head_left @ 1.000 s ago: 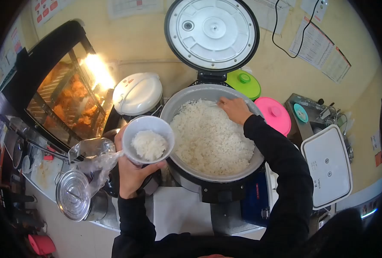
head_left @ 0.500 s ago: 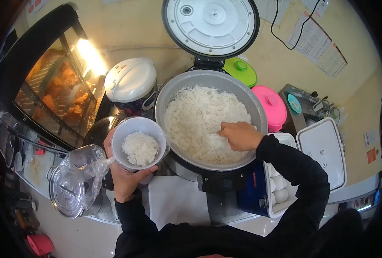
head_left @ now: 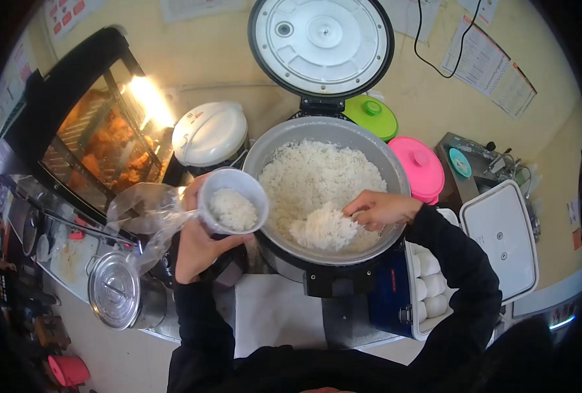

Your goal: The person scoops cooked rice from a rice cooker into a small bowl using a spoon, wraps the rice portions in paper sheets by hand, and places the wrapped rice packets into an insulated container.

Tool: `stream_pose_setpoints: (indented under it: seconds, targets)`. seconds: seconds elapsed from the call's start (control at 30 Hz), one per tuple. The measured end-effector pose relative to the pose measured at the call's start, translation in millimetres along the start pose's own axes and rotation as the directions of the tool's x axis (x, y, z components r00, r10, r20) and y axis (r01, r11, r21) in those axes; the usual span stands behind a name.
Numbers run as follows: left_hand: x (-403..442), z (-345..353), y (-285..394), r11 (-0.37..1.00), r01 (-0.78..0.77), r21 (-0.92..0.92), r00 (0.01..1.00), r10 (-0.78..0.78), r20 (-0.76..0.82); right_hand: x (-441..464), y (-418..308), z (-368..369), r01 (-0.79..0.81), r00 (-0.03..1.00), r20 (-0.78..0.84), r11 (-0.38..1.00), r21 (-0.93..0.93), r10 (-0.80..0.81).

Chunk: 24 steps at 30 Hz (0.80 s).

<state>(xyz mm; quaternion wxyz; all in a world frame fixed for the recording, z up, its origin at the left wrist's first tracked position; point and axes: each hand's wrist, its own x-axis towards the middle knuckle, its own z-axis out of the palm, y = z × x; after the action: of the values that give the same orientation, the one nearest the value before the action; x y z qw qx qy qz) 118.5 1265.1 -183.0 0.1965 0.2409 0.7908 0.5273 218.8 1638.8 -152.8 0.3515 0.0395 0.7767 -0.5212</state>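
a: what fills the most space?
b: at left, 1 lit food warmer (head_left: 104,141) with browned food behind its glass. in the middle, 1 large rice cooker (head_left: 339,285), its round lid (head_left: 324,49) standing open at the back.
a: and the middle-sized things?
b: right of the cooker, 1 blue cool box (head_left: 384,295), open, with several white balls (head_left: 433,285) inside. left of the cooker, 1 white-lidded pot (head_left: 210,134); nearer the person, 1 metal pot (head_left: 150,308). at the cooker's back right, 2 tubs: 1 pink tub (head_left: 418,170) and 1 green tub (head_left: 371,119).
a: what are the hands doing?
b: the left hand (head_left: 200,250) is clamped around a small white bowl (head_left: 235,178), close by the cooker's left rim. a clear bag (head_left: 148,208) hangs beside that hand. the right hand (head_left: 388,211) is over the cooker, fingers curled in at a clump of rice (head_left: 324,229); i cannot tell whether they grasp a scoop.
a: where is the rest of the rice?
b: most lies loose in the cooker; 1 small mound (head_left: 233,211) sits inside the bowl.
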Motion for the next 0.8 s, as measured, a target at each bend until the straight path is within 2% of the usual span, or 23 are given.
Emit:
stream_pose_setpoints:
  seconds: [0.1, 0.13, 0.23, 0.3, 0.33, 0.4, 0.5, 0.6, 0.7, 0.73, 0.8]
  targets:
    - [10, 27, 35, 0.957, -0.281, 0.068, 0.944, 0.288, -0.163, -29, -31, -3, 0.104, 0.961, -0.256, 0.994, -0.031, -0.108]
    - [17, 29, 29, 0.986, -0.138, 0.095, 0.99, 0.138, 0.009, -33, -37, -3, 0.165, 0.918, -0.352, 0.983, -0.083, -0.184]
    - [32, 72, 39, 0.968, -0.249, -0.034, 0.962, 0.243, -0.124, -34, -42, 10, 0.328, 0.723, -0.543, 0.904, -0.275, -0.427]
    - [39, 100, 52, 0.933, -0.333, -0.138, 0.934, 0.306, -0.186, -21, -41, 33, 0.437, 0.562, -0.55, 0.786, -0.437, -0.618]
    - [41, 107, 55, 0.906, -0.376, -0.194, 0.917, 0.335, -0.215, -19, -42, 49, 0.371, 0.534, -0.544, 0.758, -0.537, -0.647]
    - [48, 112, 46, 0.924, -0.368, -0.102, 0.916, 0.341, -0.211, -20, -43, 81, 0.217, 0.488, -0.515, 0.67, -0.71, -0.704]
    - [45, 109, 45, 0.925, -0.366, -0.1, 0.917, 0.341, -0.207, -32, -45, 99, 0.189, 0.492, -0.417, 0.561, -0.806, -0.764]
    - [39, 105, 42, 0.928, -0.359, -0.104, 0.922, 0.334, -0.197, -35, -40, 92, 0.269, 0.424, -0.272, 0.407, -0.873, -0.864]
    - [33, 103, 48, 0.891, -0.418, -0.177, 0.897, 0.373, -0.239, -56, -54, 80, 0.082, 0.439, -0.307, 0.378, -0.922, -0.845]
    - [31, 103, 50, 0.868, -0.446, -0.216, 0.884, 0.389, -0.261, -57, -55, 76, 0.11, 0.374, -0.408, 0.477, -0.872, -0.833]
    - [30, 100, 49, 0.862, -0.488, -0.138, 0.849, 0.432, -0.303, -53, -55, 69, 0.19, 0.253, -0.599, 0.646, -0.739, -0.76]
